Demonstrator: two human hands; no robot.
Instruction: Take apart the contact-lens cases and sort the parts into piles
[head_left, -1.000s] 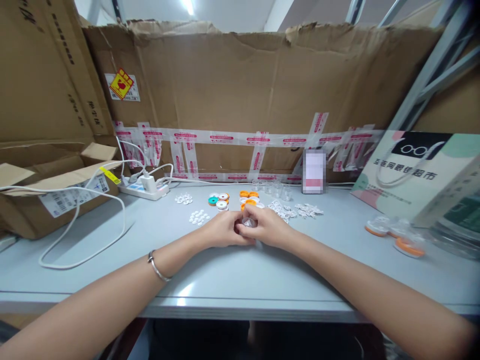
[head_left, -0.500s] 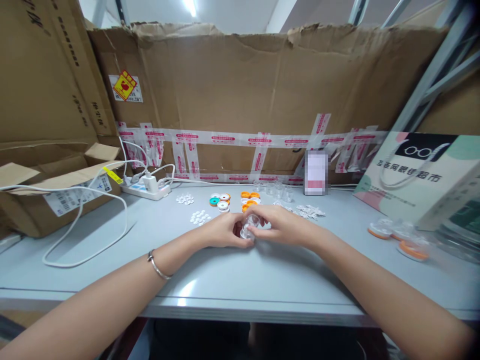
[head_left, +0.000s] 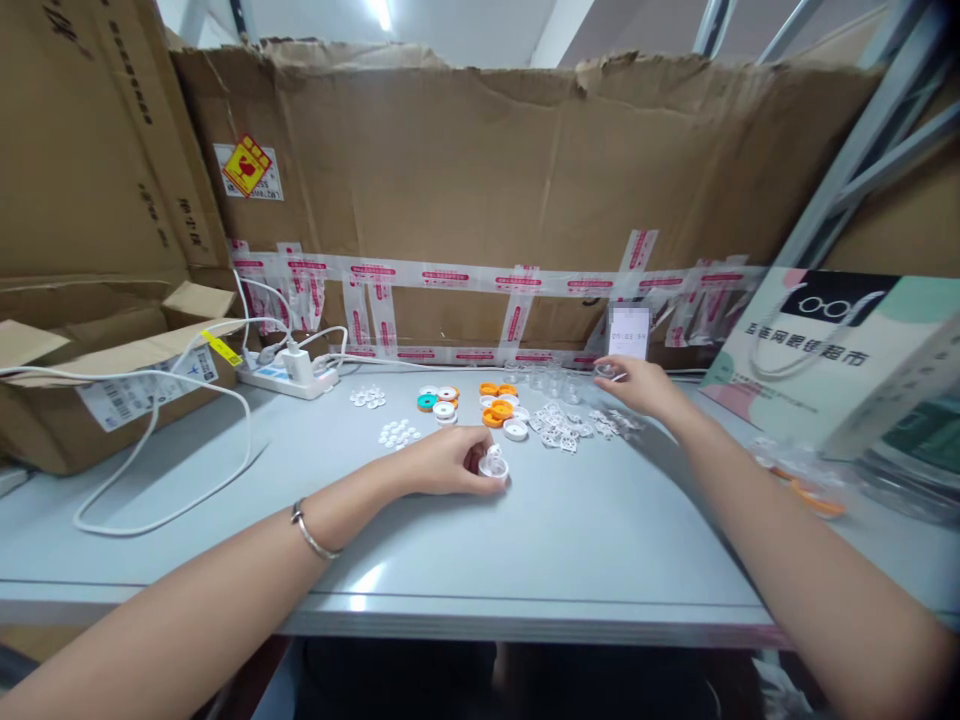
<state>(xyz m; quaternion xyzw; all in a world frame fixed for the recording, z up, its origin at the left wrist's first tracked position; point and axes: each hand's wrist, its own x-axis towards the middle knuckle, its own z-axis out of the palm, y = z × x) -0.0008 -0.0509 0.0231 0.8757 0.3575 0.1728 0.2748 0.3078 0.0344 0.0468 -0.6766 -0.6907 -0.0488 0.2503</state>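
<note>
My left hand point(head_left: 454, 462) is closed round a small white round plastic piece point(head_left: 493, 467) with a small white part standing up in it, just above the table. Farther back on the right, my right hand point(head_left: 641, 385) pinches a clear round plastic cover point(head_left: 604, 371) in front of the phone. Several similar clear covers point(head_left: 551, 380) stand to its left. Flat white openwork pieces point(head_left: 559, 428) lie in a heap between my hands. Orange rings point(head_left: 497, 412) and a white ring point(head_left: 515, 430) lie behind my left hand.
Small white discs point(head_left: 399, 433) and a teal-and-white group of round parts point(head_left: 427, 402) sit left of centre. A power strip point(head_left: 292, 378) with a loose white cable, an open carton point(head_left: 112, 370), a phone point(head_left: 628, 332), a paper bag point(head_left: 810, 350) and orange-based clear pieces point(head_left: 817, 500) surround the work area.
My right hand has left my left hand and moved back and right, with a clear cover in its fingers. My left hand stays in place, holding the white round piece.
</note>
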